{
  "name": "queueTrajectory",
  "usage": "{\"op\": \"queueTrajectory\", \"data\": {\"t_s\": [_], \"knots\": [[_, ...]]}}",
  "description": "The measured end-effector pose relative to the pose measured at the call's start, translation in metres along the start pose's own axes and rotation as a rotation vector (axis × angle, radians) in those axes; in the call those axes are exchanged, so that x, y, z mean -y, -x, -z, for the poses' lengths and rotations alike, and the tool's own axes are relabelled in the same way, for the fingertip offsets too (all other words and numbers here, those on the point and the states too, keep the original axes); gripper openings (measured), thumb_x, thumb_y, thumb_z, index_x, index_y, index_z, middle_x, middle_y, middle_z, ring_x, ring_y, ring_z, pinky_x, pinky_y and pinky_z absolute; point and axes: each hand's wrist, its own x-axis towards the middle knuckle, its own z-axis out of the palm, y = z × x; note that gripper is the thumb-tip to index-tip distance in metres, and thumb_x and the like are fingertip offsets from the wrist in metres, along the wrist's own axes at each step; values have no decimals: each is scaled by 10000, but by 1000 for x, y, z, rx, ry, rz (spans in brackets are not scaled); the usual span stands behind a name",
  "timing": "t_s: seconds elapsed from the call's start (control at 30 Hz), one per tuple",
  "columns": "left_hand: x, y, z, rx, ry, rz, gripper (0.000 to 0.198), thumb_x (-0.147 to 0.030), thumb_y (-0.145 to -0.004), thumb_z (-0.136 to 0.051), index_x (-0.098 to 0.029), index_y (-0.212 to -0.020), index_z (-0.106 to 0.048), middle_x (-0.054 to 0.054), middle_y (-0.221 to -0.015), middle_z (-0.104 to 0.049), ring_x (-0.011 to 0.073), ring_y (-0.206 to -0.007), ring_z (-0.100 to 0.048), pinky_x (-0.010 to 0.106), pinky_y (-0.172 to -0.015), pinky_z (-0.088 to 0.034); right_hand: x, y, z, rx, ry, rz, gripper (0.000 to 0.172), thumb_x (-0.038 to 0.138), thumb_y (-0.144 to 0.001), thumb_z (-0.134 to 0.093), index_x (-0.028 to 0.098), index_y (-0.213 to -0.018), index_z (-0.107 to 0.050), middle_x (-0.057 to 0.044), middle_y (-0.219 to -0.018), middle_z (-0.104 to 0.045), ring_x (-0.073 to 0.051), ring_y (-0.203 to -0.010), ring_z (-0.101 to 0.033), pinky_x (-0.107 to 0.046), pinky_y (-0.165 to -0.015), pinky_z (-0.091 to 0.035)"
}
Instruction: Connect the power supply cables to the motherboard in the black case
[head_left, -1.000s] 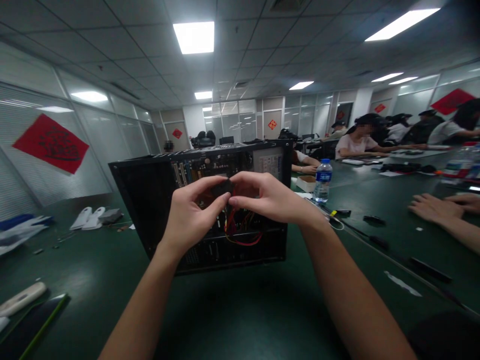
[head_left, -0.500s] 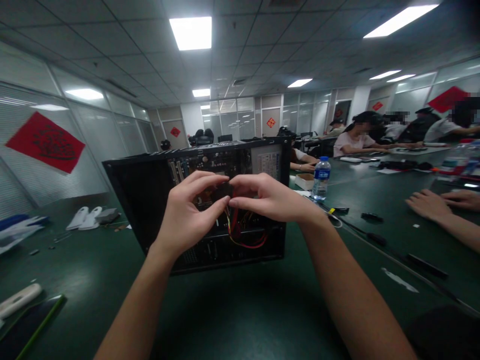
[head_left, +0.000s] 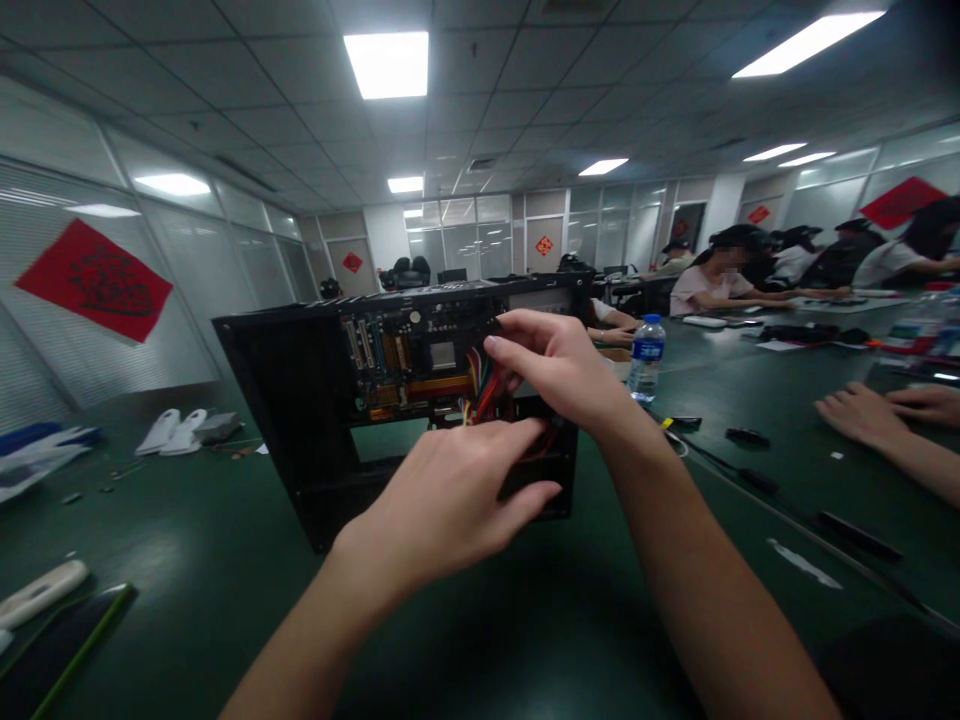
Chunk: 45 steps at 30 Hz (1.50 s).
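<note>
Now, your right hand [head_left: 559, 375] pinches the coloured wires [head_left: 480, 388] aside, likely baring the motherboard [head_left: 405, 365]; your left hand [head_left: 457, 495], fingers half-curled, meets the lower frame of the case [head_left: 300, 400], its hold unclear.

The black computer case [head_left: 292, 400] stands upright on the green bench [head_left: 187, 540] in front of you, with its open side turned to you. Inside, on the back wall, you see the motherboard [head_left: 405, 365] with rows of slots and orange and blue connectors. At its right edge is a bundle of wires [head_left: 480, 395], red, yellow and black. The fingers of your right hand [head_left: 559, 375] curl around it. Your left hand [head_left: 450, 505] covers the lower right part of the case.
</note>
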Motion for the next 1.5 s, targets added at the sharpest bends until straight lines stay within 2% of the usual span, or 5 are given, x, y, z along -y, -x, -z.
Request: {"op": "queueTrajectory", "data": {"t_s": [0.1, 0.23, 0.53, 1.1, 1.5], "knots": [[2, -4, -11, 85, -50, 18, 299, -326, -936, -611, -195, -1203, -645, 79, -1003, -749, 236, -850, -713, 306, -699, -519, -1, 0, 1, -35, -22, -24, 324, 457, -832, -702, 160, -963, -694, -21, -779, -680, -126, -620, -597, -228, -506, -481], [13, -4, -5, 16, 55, 26, 225, -282, -981, -523, -200, -1014, -730, 57, -883, -743, 176, -750, -682, 258, -670, -469, 0, -1, 13, -59, -35, -57, 334, 466, -814, -723, 163, -953, -703, -18, -753, -675, -121, -602, -597, -227, -499, -481], [45, -1, 21, -151, 723, 240, 417, -444, -993, -476, -128, -910, -735, 30, -720, -643, 115, -627, -542, 220, -584, -427, 5, 1, 25, 26, -111, -80, 318, 446, -817, -735, 162, -951, -686, -18, -777, -679, -110, -609, -603, -219, -508, -485], [39, -6, 11, -342, 273, 237, 285, -331, -935, -584, -144, -722, -615, 5, -693, -597, 128, -640, -506, 250, -595, -368, 7, 4, 2, 108, -180, -102, 365, 456, -781, -775, 159, -945, -641, 18, -699, -649, -108, -571, -608, -248, -552, -538], [42, -4, 16, -283, 683, 248, 272, -354, -961, -550, -147, -912, -719, 38, -806, -675, 158, -748, -597, 248, -651, -478, 11, 5, 0, 97, -228, -102, 366, 449, -775, -789, 165, -947, -634, -5, -812, -676, -98, -586, -631, -235, -548, -560]]}}
